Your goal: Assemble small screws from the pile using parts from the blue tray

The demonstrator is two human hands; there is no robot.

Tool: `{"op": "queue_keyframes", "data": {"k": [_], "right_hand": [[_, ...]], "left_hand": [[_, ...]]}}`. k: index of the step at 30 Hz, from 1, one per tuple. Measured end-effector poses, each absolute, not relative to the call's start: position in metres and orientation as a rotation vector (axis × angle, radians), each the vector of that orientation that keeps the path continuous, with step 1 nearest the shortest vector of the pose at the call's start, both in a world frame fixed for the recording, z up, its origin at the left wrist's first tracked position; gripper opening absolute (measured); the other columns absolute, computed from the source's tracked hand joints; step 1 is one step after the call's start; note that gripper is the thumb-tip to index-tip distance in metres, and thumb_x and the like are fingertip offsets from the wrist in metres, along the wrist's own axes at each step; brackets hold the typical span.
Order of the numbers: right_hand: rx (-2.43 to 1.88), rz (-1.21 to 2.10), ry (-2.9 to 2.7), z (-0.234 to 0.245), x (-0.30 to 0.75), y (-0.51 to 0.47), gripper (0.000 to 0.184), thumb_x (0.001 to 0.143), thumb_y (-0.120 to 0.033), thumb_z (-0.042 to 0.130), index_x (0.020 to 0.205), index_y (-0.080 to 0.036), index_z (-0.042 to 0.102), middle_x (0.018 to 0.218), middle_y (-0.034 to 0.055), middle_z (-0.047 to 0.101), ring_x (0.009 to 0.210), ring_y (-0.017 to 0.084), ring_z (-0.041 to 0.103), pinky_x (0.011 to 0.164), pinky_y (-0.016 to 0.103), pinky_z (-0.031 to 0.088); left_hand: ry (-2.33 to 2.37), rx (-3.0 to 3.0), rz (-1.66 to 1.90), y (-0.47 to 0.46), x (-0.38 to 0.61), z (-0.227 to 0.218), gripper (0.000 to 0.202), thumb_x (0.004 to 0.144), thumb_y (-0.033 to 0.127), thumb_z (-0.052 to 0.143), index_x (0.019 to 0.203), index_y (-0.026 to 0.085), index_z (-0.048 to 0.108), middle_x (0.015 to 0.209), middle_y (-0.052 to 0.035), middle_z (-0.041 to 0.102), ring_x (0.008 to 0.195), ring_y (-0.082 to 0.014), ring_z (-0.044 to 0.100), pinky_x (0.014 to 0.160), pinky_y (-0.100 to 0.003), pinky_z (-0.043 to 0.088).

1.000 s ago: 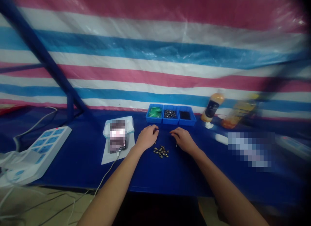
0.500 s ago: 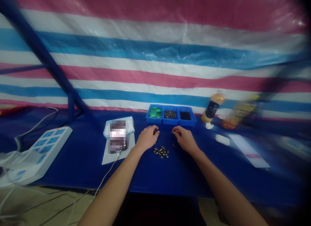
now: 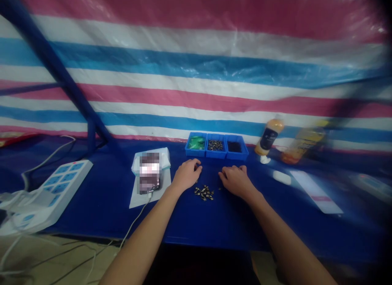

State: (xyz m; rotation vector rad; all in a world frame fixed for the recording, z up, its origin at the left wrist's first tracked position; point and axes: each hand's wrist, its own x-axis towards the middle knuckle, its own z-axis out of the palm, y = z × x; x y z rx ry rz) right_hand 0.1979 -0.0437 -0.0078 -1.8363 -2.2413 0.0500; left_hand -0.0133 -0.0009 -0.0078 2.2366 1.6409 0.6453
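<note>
My left hand [image 3: 187, 173] is curled on the blue table, thumb and fingers drawn together; whatever they hold is too small to make out. Across a gap, my right hand [image 3: 235, 181] rests palm down with its fingers somewhat apart and nothing visible in them. Between my forearms lies a loose pile of small brass-coloured metal parts [image 3: 204, 192]. Beyond my hands, three joined blue bins stand in a row: one with green pieces [image 3: 196, 143], one with small shiny metal pieces [image 3: 215, 145], one with small black pieces [image 3: 234, 147].
To the left lie a phone [image 3: 150, 185] on a charging cable and a white power strip [image 3: 58, 191]. At right stand two drink bottles [image 3: 269, 137], with a white case [image 3: 281, 177] and a white slab-like object [image 3: 315, 191] nearer. A striped sheet [image 3: 196, 89] hangs behind.
My right hand has shifted slightly right, and its fingers have gone from a pinch to lying more spread on the table. My left hand stays nearly in place.
</note>
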Motion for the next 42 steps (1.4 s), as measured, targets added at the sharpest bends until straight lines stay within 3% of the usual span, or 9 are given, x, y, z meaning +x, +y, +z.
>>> {"op": "queue_keyframes", "data": {"k": [2,4,7,11,15,22,28,36,42], "right_hand": [[-1.777,0.257,-2.091,-0.007,0.196,-0.038,0.032,0.094,-0.039,0.042,0.075,-0.019,0.058,0.068,0.0031,0.062,0.073,0.02,0.058,0.081,0.039,0.034],[-1.647,0.473,-1.768,-0.004,0.197,-0.031,0.032,0.093,-0.047,0.042,0.091,-0.021,0.06,0.065,0.0002,0.059,0.065,0.017,0.055,0.071,0.033,0.038],[-1.49,0.629,-1.328,0.003,0.205,-0.023,0.048,0.088,-0.06,0.047,0.115,-0.02,0.052,0.061,-0.0034,0.052,0.056,0.015,0.05,0.056,0.027,0.038],[-1.422,0.798,-1.641,0.011,0.224,-0.031,0.041,0.079,-0.059,0.061,0.093,-0.02,0.062,0.057,-0.0036,0.051,0.054,0.013,0.048,0.05,0.025,0.034],[-1.36,1.076,-2.173,0.011,0.236,-0.046,0.038,0.066,-0.047,0.078,0.092,-0.022,0.067,0.062,-0.0035,0.06,0.054,0.012,0.052,0.05,0.023,0.035],[-1.394,0.887,-2.337,0.006,0.226,-0.046,0.01,0.079,-0.033,0.068,0.08,-0.023,0.069,0.071,-0.0011,0.068,0.063,0.015,0.061,0.057,0.025,0.039],[-1.319,0.795,-2.175,0.011,0.218,-0.047,0.015,0.083,-0.035,0.063,0.085,-0.021,0.068,0.074,0.0007,0.066,0.064,0.014,0.057,0.059,0.026,0.04],[-1.162,1.245,-1.571,0.008,0.206,-0.039,0.032,0.065,-0.043,0.079,0.079,-0.018,0.067,0.078,0.0011,0.068,0.07,0.015,0.06,0.064,0.027,0.044],[-1.182,1.321,-1.485,0.001,0.207,-0.034,0.035,0.069,-0.042,0.076,0.093,-0.018,0.072,0.091,0.0059,0.073,0.077,0.016,0.061,0.063,0.026,0.041]], "left_hand": [[1.643,2.236,0.638,-0.001,-0.013,-0.007,0.025,0.09,0.037,0.051,0.108,0.027,0.064,0.095,-0.0027,0.069,0.088,-0.021,0.064,0.076,-0.031,0.046],[1.64,2.242,0.63,-0.002,-0.013,-0.006,0.025,0.09,0.037,0.051,0.109,0.027,0.064,0.095,-0.0029,0.068,0.088,-0.0211,0.064,0.076,-0.031,0.046],[1.643,2.247,0.609,-0.002,-0.013,-0.005,0.025,0.09,0.037,0.051,0.109,0.027,0.064,0.097,-0.0033,0.068,0.089,-0.022,0.064,0.076,-0.032,0.046],[1.664,2.239,0.583,-0.003,-0.012,-0.003,0.026,0.09,0.037,0.051,0.111,0.026,0.064,0.098,-0.0046,0.068,0.092,-0.0226,0.064,0.078,-0.032,0.047],[1.663,2.242,0.599,-0.003,-0.011,-0.004,0.025,0.09,0.036,0.052,0.11,0.027,0.064,0.098,-0.0035,0.068,0.093,-0.0217,0.064,0.079,-0.031,0.047],[1.663,2.243,0.618,-0.003,-0.012,-0.006,0.023,0.09,0.036,0.052,0.107,0.028,0.064,0.096,-0.0025,0.068,0.089,-0.0211,0.064,0.076,-0.031,0.046],[1.658,2.25,0.602,-0.003,-0.011,-0.005,0.025,0.09,0.036,0.051,0.11,0.026,0.064,0.097,-0.0038,0.068,0.091,-0.0215,0.063,0.077,-0.031,0.046],[1.669,2.262,0.577,-0.004,-0.011,-0.004,0.025,0.09,0.038,0.052,0.109,0.027,0.064,0.098,-0.0042,0.068,0.091,-0.022,0.064,0.076,-0.032,0.047],[1.659,2.275,0.588,-0.004,-0.012,-0.004,0.024,0.09,0.037,0.051,0.108,0.027,0.064,0.097,-0.0036,0.068,0.089,-0.0221,0.064,0.075,-0.032,0.047]]}}
